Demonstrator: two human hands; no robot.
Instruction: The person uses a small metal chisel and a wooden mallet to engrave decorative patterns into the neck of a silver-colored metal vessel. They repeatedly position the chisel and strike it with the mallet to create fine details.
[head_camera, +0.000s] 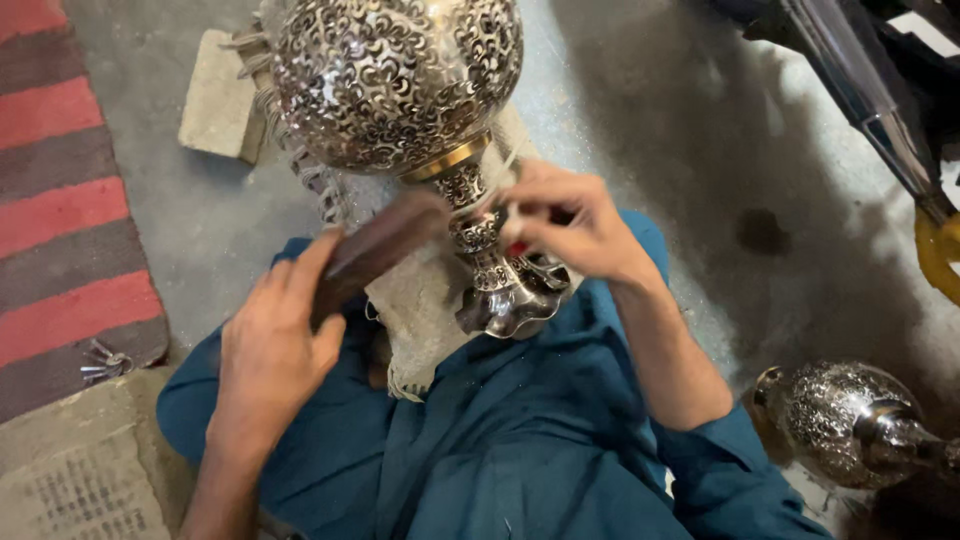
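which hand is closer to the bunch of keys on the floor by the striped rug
Left. The left hand, gripping a dark wooden block, sits just right of the keys. The right hand is farther right, at the vase stem.

The left hand (275, 345) reaches up from the lower left, its back to the camera, fingers curled forward in a closed grip, thumb lying along the inner side; its bare forearm runs down to the bottom edge; the right hand (565, 225) comes in from the right, wrist bent, fingertips pinched together and pointing left; its forearm slopes down to a rolled teal sleeve.
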